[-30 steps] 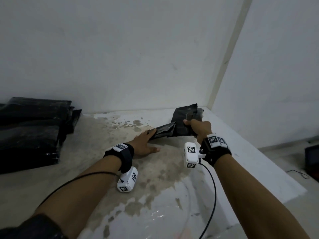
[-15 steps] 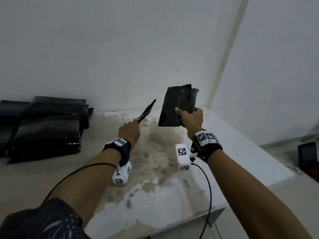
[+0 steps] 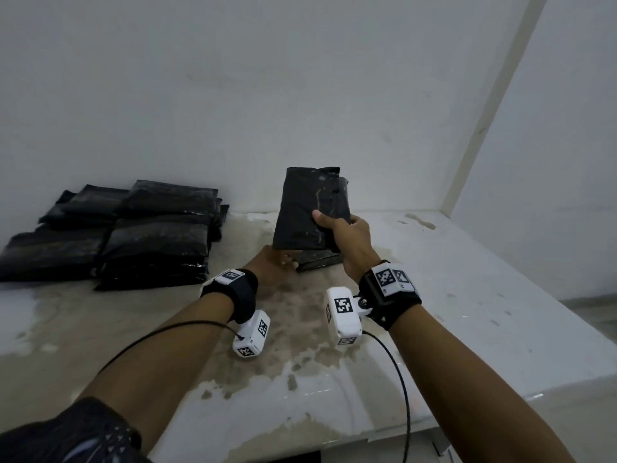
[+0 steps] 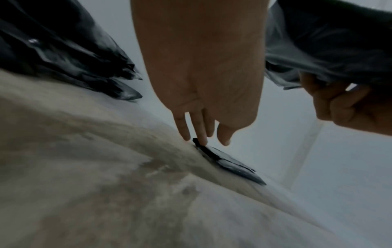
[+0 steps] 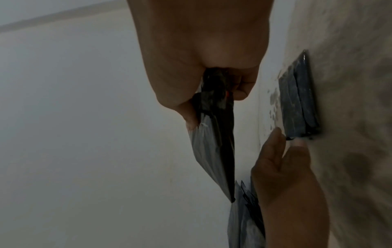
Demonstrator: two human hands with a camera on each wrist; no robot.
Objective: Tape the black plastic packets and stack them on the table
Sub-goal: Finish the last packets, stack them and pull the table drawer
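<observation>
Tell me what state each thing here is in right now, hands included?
Left hand: fingers straight, touching the flat packet's edge.
Right hand: gripping the raised packet.
Raised packet: held upright above the table.
Flat packet: lying on the table.
Pile of packets: stacked at the left.

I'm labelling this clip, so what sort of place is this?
Probably a bare packing or storage corner: plain white walls, a stained white table, and a pile of black plastic packets against the wall.
</observation>
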